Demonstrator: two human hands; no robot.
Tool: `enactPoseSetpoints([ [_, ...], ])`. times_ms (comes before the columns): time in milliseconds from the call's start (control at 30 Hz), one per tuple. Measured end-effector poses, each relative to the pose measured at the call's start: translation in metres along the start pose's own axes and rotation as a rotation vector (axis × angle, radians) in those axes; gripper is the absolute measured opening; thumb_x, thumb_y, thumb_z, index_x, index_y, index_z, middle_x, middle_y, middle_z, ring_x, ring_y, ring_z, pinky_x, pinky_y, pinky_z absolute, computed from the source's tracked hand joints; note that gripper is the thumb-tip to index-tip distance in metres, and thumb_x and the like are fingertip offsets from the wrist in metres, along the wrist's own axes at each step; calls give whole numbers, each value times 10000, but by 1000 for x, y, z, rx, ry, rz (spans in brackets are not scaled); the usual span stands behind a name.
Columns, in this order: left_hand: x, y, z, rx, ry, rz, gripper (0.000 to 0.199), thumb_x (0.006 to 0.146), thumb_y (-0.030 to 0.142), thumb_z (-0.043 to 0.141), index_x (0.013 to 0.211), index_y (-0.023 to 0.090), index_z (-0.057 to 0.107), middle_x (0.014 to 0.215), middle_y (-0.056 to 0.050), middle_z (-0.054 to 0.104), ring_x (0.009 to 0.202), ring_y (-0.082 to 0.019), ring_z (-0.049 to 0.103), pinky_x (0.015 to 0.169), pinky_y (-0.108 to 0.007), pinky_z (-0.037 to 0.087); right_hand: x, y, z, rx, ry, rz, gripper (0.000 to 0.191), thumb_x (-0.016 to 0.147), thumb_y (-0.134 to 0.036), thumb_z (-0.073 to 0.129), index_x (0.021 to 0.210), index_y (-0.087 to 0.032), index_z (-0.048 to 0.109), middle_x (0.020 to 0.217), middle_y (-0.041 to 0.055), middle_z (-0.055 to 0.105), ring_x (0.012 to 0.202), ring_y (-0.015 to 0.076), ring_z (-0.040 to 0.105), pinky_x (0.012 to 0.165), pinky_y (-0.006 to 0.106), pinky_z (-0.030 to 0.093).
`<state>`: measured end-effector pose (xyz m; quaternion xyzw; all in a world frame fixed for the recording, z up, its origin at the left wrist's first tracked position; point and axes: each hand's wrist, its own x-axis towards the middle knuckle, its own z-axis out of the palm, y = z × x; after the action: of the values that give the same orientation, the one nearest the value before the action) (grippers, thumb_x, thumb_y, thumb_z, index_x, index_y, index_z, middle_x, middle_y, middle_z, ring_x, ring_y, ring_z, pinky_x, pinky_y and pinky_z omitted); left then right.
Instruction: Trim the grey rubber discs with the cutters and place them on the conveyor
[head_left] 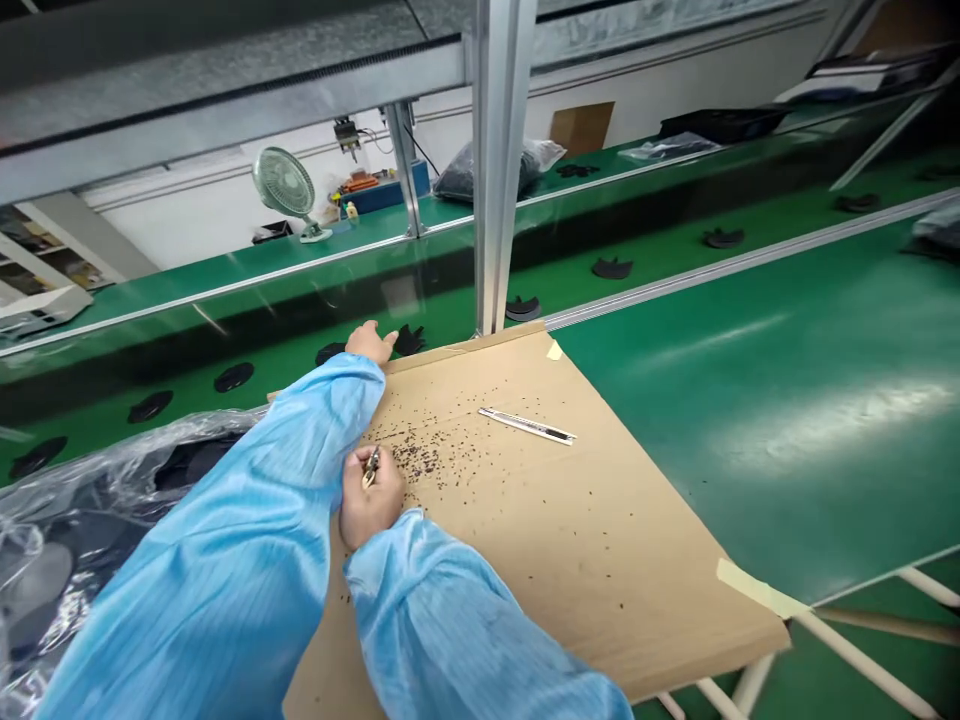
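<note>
My left hand (371, 343) reaches past the far edge of the cardboard sheet (555, 540), over the green belt. Its thumb points right, beside a black part (409, 340); another black part (330, 353) lies just left of it. What its fingers do on the far side is hard to see. Nearer to me, my right hand (373, 500) is closed around a small metal tool (371, 467), above the cardboard. Many tiny dark bits (420, 455) are scattered beside that hand. A slim silver cutter (527, 426) lies on the cardboard to the right.
More black parts (234, 377) lie along the green belt (555, 280). A clear plastic bag (97, 530) with dark pieces is at the left. A metal post (495, 170) rises behind the cardboard. A small fan (285, 185) stands on the back bench.
</note>
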<state>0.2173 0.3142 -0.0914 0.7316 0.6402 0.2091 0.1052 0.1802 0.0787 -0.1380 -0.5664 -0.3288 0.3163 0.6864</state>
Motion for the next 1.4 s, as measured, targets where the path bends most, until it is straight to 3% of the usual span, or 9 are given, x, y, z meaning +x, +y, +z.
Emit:
enactPoseSetpoints([
  [100,4,22,21,-24,-82,-50,755,665,438,763,1266,72,491,1225,-270,567,1198,-407,492,978,-478,358,5,5,2,1,77,66,146,788,-373,438,731,-249,489,667,16,564,635,195,528,628,311,424],
  [200,0,31,28,-145,-4,-20,716,611,244,813,1232,69,504,1173,-251,595,1149,-374,532,946,-447,384,11,11,1,21,87,115,119,771,-355,461,766,-239,488,685,21,565,658,197,537,640,310,424],
  [400,-28,14,-5,-371,192,17,245,747,198,662,984,148,629,913,-80,667,916,-223,616,850,-332,449,9,11,-5,70,36,78,368,733,-340,589,1049,-196,464,814,-8,540,741,168,560,744,302,448],
  [533,-83,-21,-51,-833,274,-66,172,776,221,625,942,173,622,860,-43,652,794,-183,612,699,-296,481,5,8,-6,-12,-66,-10,544,739,-387,620,1205,-166,445,980,58,556,872,193,576,806,331,463],
  [633,-145,-57,-79,-1182,192,-204,204,793,259,625,979,195,573,904,-39,643,733,-161,617,590,-261,470,4,6,-8,-87,-138,-98,573,773,-398,603,1276,-164,458,1031,81,581,924,201,582,835,337,473],
  [733,-202,-93,-90,-1467,82,-327,275,733,244,707,945,185,543,841,-33,626,706,-163,631,600,-282,503,4,3,-12,-123,-221,-202,519,826,-356,537,1303,-163,473,1045,90,620,947,201,598,880,350,474],
  [833,-236,-119,-85,-1646,44,-426,268,696,186,740,855,161,526,733,-8,586,630,-124,595,583,-252,500,2,1,-17,-242,-324,-413,474,847,-279,480,1304,-152,487,1122,118,621,1033,224,583,940,377,449],
  [1033,-246,-134,-75,-1833,-37,-321,275,712,160,698,925,165,524,658,14,532,475,-64,447,462,-183,358,-4,-3,-23,-607,-505,-723,350,842,-255,508,1160,-144,601,1020,116,652,952,256,574,893,391,456],
  [1400,-249,-128,-75,-1836,-97,-303,377,703,188,710,1035,171,532,637,17,514,480,-77,441,485,-203,332,-5,-6,-23,-776,-472,-831,332,879,-242,498,1188,-167,596,960,90,652,881,227,572,831,324,450],
])
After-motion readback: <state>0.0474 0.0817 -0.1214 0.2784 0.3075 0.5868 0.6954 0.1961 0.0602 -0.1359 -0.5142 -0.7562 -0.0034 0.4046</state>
